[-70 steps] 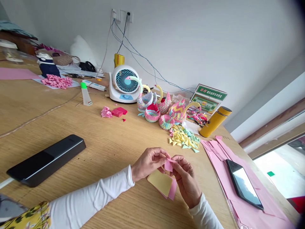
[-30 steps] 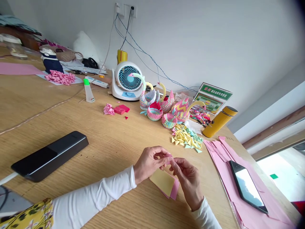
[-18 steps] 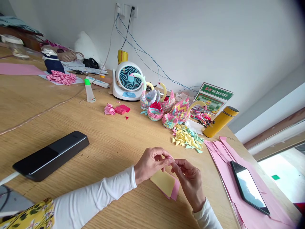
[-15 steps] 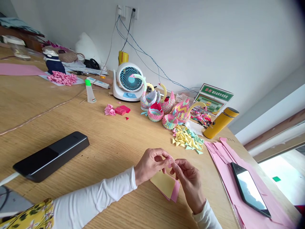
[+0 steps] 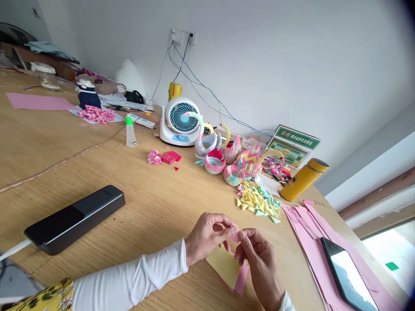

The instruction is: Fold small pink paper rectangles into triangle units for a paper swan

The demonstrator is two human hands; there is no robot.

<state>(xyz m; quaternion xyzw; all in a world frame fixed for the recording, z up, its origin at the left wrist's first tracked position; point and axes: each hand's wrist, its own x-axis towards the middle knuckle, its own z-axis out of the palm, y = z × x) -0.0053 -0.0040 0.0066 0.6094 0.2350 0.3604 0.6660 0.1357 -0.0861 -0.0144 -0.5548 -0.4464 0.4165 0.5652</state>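
Between the fingertips of both hands is a small pink piece of paper [image 5: 235, 236], mostly covered by the fingers. My left hand [image 5: 210, 237] pinches it from the left, and my right hand [image 5: 257, 255] pinches its right side. Beneath them on the table lie yellow paper slips [image 5: 223, 265] with a pink paper slip [image 5: 241, 280] sticking out on the right. Beyond the hands is a pile of folded yellow and green paper triangles [image 5: 256, 198]. Behind it stand several folded-paper swans [image 5: 249, 162] and small paper bowls [image 5: 214, 164].
A black oblong device [image 5: 76, 218] with a white cable lies at left. At right, a phone [image 5: 346, 272] rests on pink paper sheets [image 5: 301, 224] near a yellow flask [image 5: 304, 179]. A fan [image 5: 181, 119], a glue bottle [image 5: 130, 134] and crimson paper [image 5: 170, 157] are farther back.
The view has shifted, so the table and its things appear lower and slightly to the right. Both hands stay together, still pinching the pink paper.
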